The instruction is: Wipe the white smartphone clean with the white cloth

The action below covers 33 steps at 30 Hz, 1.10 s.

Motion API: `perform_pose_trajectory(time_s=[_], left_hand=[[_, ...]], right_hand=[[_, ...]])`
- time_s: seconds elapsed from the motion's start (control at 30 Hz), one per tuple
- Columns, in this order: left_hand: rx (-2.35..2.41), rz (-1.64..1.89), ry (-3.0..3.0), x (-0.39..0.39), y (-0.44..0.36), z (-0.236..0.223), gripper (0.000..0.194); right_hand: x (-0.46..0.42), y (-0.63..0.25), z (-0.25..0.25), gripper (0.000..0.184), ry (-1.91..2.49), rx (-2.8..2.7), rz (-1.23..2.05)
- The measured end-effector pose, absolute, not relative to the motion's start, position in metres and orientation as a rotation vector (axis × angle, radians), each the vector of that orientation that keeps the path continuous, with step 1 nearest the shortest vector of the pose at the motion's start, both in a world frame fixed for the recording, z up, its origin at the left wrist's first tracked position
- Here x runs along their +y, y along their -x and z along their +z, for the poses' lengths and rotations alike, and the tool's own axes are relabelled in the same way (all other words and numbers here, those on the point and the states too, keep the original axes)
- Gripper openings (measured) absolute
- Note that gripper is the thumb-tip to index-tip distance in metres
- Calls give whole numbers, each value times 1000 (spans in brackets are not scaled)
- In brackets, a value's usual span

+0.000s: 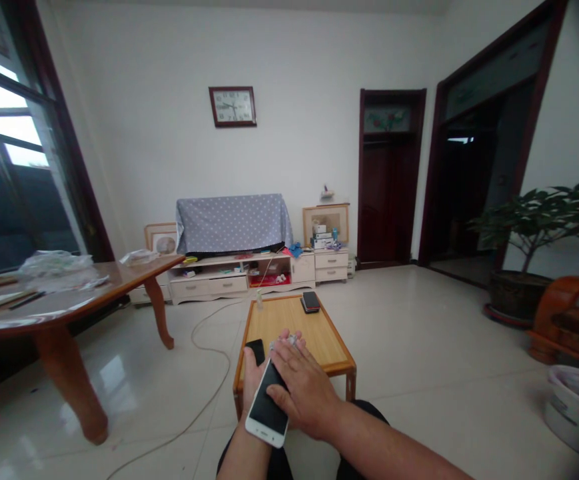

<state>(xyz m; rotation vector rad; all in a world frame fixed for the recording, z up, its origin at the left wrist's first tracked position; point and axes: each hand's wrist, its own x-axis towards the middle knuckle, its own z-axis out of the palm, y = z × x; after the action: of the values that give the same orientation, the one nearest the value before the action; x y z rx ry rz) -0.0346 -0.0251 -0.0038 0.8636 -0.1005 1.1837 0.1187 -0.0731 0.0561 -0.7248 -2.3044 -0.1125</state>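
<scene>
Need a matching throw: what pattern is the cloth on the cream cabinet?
Grey-blue cloth with white polka dots; head view.

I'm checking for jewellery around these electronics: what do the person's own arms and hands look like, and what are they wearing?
The left hand and right hand are bare, with no gloves, sleeves, watch or rings in view. Dark trousers show below them.

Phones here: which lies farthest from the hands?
The dark phone at the table's far end; the white phone is held, the black one lies by the left hand.
</scene>
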Motion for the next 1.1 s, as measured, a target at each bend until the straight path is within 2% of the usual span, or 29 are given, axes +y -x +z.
perform_pose_trajectory(time_s=[0.17, 0.23, 0.37, 0.47, 0.6, 0.67, 0.8, 0.9, 1.1], left_hand=[[-108, 1130, -909, -23, 41, -4, 98], [-113, 1115, -908, -23, 42, -3, 98], [-139, 1140, -895, -25, 38, -2, 95], [-140, 1164, -872, -24, 39, -2, 96], [-117, 1192, -880, -24, 46, 1, 96], [-90, 1201, -894, -26, 46, 1, 94], [-110, 1191, -874, -26, 40, -2, 94], [-133, 1191, -855, -23, 40, -5, 99], [-92, 1208, -876, -27, 48, -2, 93]], right_hand=[[-94, -109, 25, 74, 440, -2404, -149], [-97, -108, 22, 73, 362, -2436, -151], [-81, -115, 45, 64, 626, -2355, -116], [-77, -115, 46, 65, 741, -2283, -126], [-95, -106, 16, 76, 420, -2386, -206], [-101, -103, 11, 76, 321, -2420, -213], [-89, -110, 39, 64, 591, -2375, -111], [-82, -114, 50, 63, 750, -2287, -93], [-99, -105, 14, 74, 331, -2392, -183]])
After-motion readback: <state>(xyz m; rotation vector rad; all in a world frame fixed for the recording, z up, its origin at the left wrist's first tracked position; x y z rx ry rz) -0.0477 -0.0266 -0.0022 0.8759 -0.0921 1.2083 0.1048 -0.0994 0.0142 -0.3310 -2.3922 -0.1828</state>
